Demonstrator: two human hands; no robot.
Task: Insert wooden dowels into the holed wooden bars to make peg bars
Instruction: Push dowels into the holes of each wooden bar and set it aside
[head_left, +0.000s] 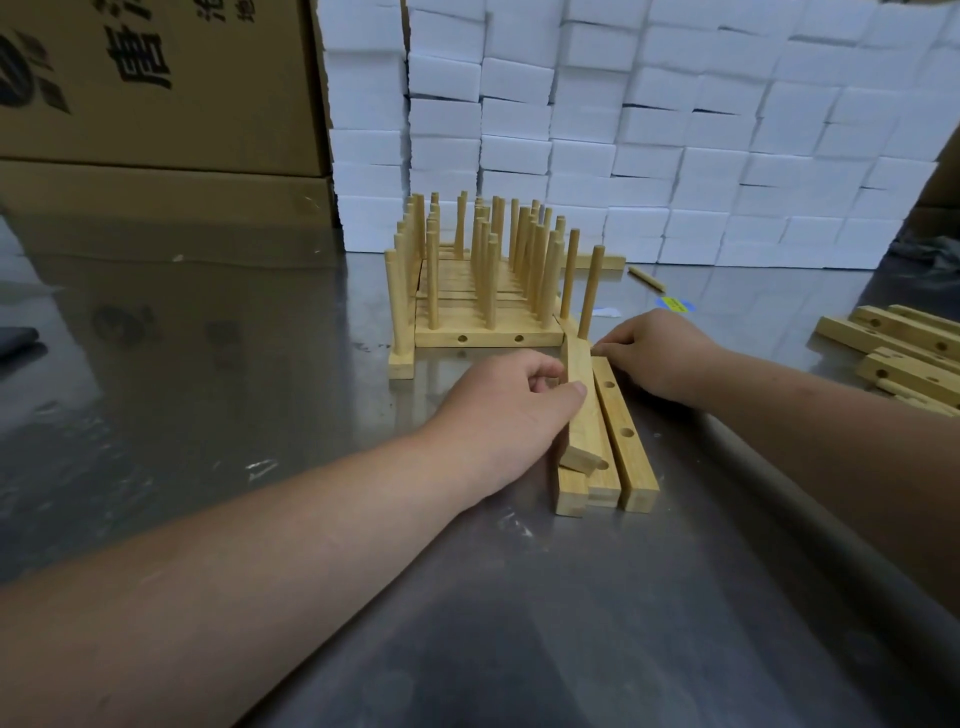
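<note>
1 head view, forward-down, close over table (218, 395)

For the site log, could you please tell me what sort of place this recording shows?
Probably a small workshop or packing area: finished peg bars stand in rows on a metal table, with stacked white blocks and cardboard cartons behind.

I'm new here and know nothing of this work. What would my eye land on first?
First, the thicket of upright dowels standing in finished peg bars dead centre, backed by a wall of white foam blocks. Nearer, the left hand grips a tilted wooden bar lying over other holed bars, while the right hand touches their far end.
</note>
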